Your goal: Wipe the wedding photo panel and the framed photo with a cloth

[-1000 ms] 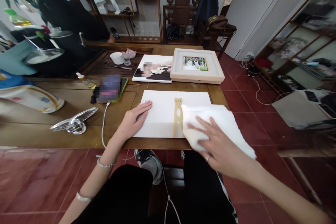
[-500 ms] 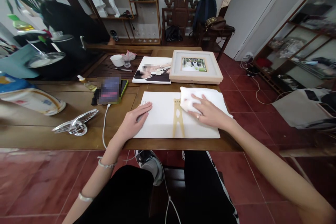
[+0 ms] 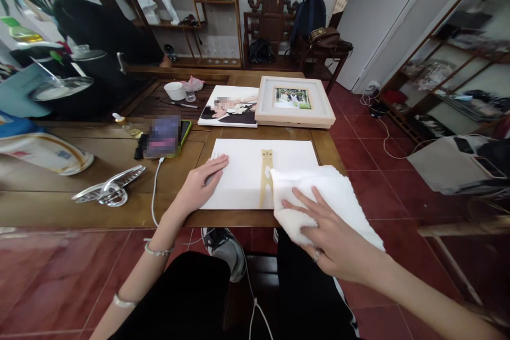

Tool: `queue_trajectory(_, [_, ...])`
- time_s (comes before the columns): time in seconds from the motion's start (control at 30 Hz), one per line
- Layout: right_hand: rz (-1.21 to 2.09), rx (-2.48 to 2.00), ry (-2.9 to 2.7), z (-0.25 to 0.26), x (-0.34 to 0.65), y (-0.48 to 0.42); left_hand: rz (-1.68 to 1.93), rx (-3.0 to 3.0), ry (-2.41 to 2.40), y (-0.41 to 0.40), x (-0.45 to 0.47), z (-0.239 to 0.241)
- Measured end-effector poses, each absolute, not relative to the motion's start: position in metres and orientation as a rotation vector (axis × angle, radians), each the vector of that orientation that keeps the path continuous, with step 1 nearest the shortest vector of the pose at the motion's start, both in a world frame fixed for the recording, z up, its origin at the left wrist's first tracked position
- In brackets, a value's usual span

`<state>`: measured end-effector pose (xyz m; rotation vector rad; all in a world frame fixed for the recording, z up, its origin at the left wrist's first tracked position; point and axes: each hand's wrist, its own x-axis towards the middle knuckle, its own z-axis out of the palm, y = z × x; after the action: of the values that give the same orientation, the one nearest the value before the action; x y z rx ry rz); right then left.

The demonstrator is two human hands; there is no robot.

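A white rectangular board (image 3: 239,180) lies flat at the table's near edge, with a tan easel-style support leg (image 3: 263,175) along its middle. My left hand (image 3: 201,183) rests on the board's left side, fingers stretched out and holding nothing. At the board's near right corner, my right hand (image 3: 326,234) holds a white cloth (image 3: 334,186), its fingers spread over the fabric. The cloth covers the right part of the board and one side of the support leg, and hangs past the table's edge.
Behind the board lie a photo panel (image 3: 235,117) and a box frame (image 3: 324,101) with a picture. To the left are a phone (image 3: 163,138) on a white cable, a dropper bottle (image 3: 127,126), a silver hair claw (image 3: 109,187) and a blue-white pack (image 3: 43,149).
My right hand has drawn the white cloth toward me, from the board's upper right down over its near edge. My left hand has stayed on the board.
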<state>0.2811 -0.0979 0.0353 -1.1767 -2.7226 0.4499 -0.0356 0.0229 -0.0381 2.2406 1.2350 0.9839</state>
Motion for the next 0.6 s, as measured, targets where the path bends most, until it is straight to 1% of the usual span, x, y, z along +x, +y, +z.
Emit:
queue_trajectory(0.07, [0.517, -1.188, -2.718, 0.041, 0.284, -0.095, 0.981, 2.244, 1.233, 0.023, -0.036, -0.039])
queue_trajectory(0.17, [0.546, -1.245, -2.636, 0.043, 0.287, -0.064, 0.967, 2.238, 1.239, 0.023, -0.037, -0.039])
queue_trajectory(0.4, [0.389, -1.393, -2.421, 0.027, 0.278, 0.040, 0.965, 2.223, 1.244, 0.022, -0.035, -0.037])
queue_trajectory(0.5, [0.364, -1.433, -2.382, 0.023, 0.272, 0.048, 0.966, 2.223, 1.241, 0.023, -0.035, -0.037])
queue_trajectory(0.6, [0.383, -1.405, -2.400, 0.024, 0.271, 0.023, 0.968, 2.224, 1.237, 0.022, -0.035, -0.036])
